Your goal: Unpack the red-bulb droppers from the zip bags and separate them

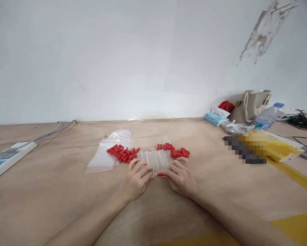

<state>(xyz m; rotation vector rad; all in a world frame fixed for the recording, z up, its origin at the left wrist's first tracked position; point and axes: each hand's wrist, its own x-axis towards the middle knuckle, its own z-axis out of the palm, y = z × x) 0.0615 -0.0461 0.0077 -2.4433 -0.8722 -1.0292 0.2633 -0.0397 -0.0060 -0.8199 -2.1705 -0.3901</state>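
A row of clear glass tubes lies on the wooden table in front of me. Red rubber caps are piled to their left, with more red caps to their right. My left hand rests curled at the tubes' near left edge. My right hand sits at their near right edge, its fingertips pinched on a small red cap. Between the two hands something thin seems to be held, likely a tube; I cannot make it out in the left fingers.
Clear zip bags with red strips lie left of the caps. A white power strip with a grey cable sits far left. At the right stand a canvas bag, tissue pack, water bottle, yellow package and black cables.
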